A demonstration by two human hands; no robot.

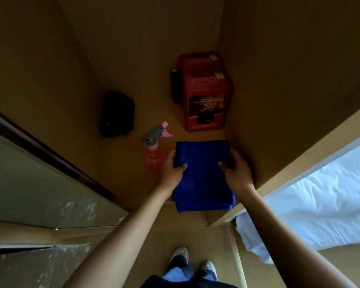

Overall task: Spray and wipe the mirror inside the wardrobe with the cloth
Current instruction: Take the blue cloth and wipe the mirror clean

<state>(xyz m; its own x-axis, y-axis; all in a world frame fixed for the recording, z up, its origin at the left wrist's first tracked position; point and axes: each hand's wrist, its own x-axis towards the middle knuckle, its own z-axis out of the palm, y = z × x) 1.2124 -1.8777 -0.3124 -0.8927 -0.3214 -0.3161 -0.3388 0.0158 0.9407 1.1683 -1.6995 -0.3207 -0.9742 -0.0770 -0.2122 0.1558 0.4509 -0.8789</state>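
Observation:
A folded blue cloth [203,175] lies on the wardrobe shelf [121,163], its near edge hanging past the shelf front. My left hand [173,170] grips its left side, thumb on top. My right hand [236,170] grips its right side the same way. A pink spray bottle [154,151] with a grey and pink trigger head stands just left of the cloth, partly behind my left hand. The mirror [29,183] is on the open wardrobe door at the left, smeared near its lower edge.
Two red boxes [206,96] are stacked at the back right of the shelf, with a dark cylinder [176,86] beside them. A black object [117,114] sits at the back left. A white bed [320,194] lies at the right. My shoes [193,260] stand on the floor.

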